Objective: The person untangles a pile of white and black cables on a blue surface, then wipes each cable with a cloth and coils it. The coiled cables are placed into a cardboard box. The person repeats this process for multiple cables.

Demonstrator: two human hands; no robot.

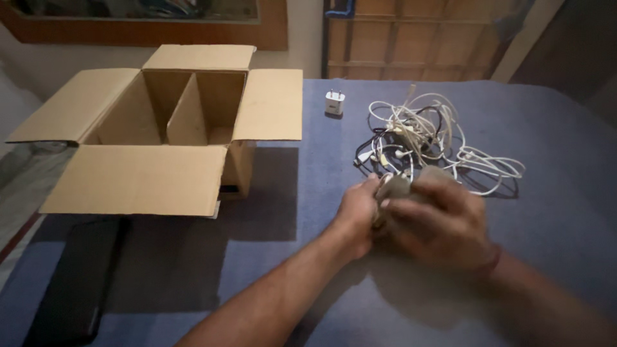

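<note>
My left hand (pixel 355 215) and my right hand (pixel 443 222) meet over the blue table cover, both closed around a small bundle of pale cable (pixel 393 187). Just beyond them lies a tangled heap of white and dark cables (pixel 424 138), with strands running toward my hands. A small white wall charger (pixel 334 102) stands further back, left of the heap. The part of the cable inside my hands is hidden.
An open cardboard box (pixel 160 103) with a divider and spread flaps stands at the left. A flat black object (pixel 74 283) lies at the near left under the box flap. The blue cover (pixel 553 180) spreads to the right. A wooden crate stands behind.
</note>
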